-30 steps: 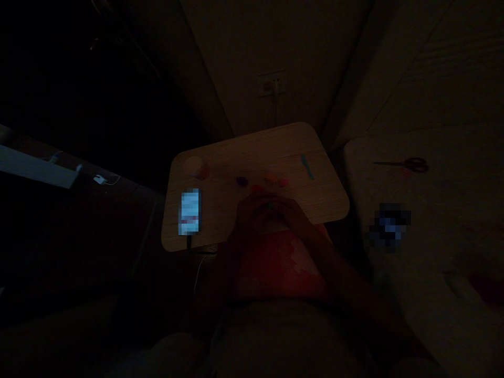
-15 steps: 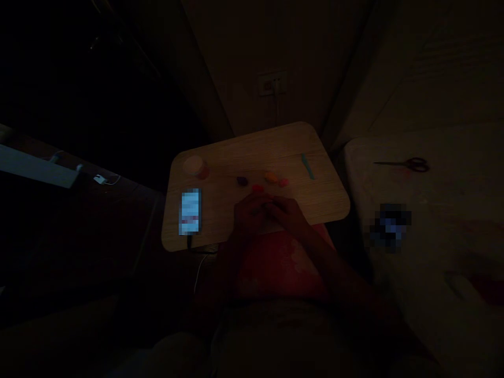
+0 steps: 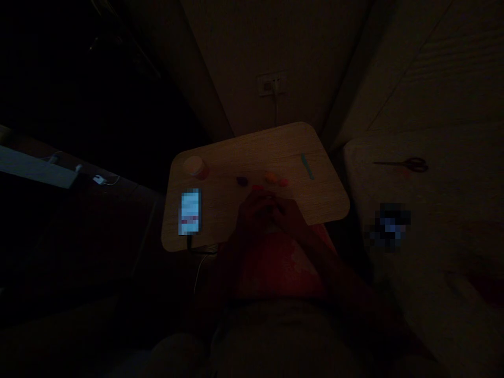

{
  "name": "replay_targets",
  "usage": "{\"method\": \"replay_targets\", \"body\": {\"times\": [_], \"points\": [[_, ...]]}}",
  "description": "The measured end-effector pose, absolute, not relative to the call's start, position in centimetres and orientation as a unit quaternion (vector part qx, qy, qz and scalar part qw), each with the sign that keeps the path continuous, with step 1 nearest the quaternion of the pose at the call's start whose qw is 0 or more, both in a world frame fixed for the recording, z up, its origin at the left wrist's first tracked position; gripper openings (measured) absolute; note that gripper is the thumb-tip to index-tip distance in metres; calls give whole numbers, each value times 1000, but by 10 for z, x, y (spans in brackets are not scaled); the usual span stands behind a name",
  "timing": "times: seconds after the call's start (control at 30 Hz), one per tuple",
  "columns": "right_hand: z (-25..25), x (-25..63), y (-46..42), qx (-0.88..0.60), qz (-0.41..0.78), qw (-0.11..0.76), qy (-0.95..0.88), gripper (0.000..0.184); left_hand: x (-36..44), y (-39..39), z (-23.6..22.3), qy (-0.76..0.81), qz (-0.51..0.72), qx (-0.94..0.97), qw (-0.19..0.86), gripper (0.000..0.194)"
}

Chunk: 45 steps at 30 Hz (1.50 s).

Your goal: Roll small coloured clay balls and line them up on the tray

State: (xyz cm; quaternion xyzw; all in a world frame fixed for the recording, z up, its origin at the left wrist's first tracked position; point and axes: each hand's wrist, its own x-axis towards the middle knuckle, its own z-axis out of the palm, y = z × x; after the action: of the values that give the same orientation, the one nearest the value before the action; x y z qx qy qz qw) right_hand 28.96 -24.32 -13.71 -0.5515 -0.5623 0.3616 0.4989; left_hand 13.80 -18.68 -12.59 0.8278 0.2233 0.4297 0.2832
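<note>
The scene is very dark. My left hand [image 3: 253, 210] and my right hand [image 3: 290, 214] meet over the front part of a small wooden table [image 3: 220, 157], fingers curled and pressed together. Whatever lies between them is hidden. Just beyond my left fingertips sits a bright red lump [image 3: 257, 187], partly covered. A dark purple lump [image 3: 242, 181] rests farther left. Past my right hand lie an orange lump [image 3: 271, 178] and a pink lump [image 3: 283, 182], side by side. Toward the table's right end is a flat teal strip [image 3: 307, 166].
A lidded tub [image 3: 196, 167] stands at the table's left end, behind a lit, blurred phone [image 3: 189, 212] with a dark cable. On the pale surface to the right are scissors [image 3: 405, 164] and a blurred dark object [image 3: 389, 227]. A wall socket [image 3: 271, 84] holds a plug.
Both hands have shifted slightly to the right and closer together, their fingers more curled. The red lump is now more covered. The other things on the table have stayed put.
</note>
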Motion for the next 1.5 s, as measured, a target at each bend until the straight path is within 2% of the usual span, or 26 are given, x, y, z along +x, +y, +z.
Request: {"method": "replay_targets", "body": {"times": [0.3, 0.5, 0.93, 1.33, 1.5], "points": [[-139, 288, -244, -542, 378, 531, -530, 25, 139, -189, -124, 222, 419, 827, 302, 21], [-137, 286, -246, -517, 419, 558, -496, 30, 136, -188, -123, 249, 405, 823, 311, 34], [-141, 285, -246, -503, 485, 575, -425, 33, 137, -187, -123, 263, 410, 823, 291, 27], [-138, 287, -248, -502, 473, 565, -453, 32, 134, -185, -123, 286, 395, 819, 302, 24], [-143, 288, -248, -488, 485, 567, -453, 38, 135, -184, -127, 291, 408, 812, 300, 22]]}}
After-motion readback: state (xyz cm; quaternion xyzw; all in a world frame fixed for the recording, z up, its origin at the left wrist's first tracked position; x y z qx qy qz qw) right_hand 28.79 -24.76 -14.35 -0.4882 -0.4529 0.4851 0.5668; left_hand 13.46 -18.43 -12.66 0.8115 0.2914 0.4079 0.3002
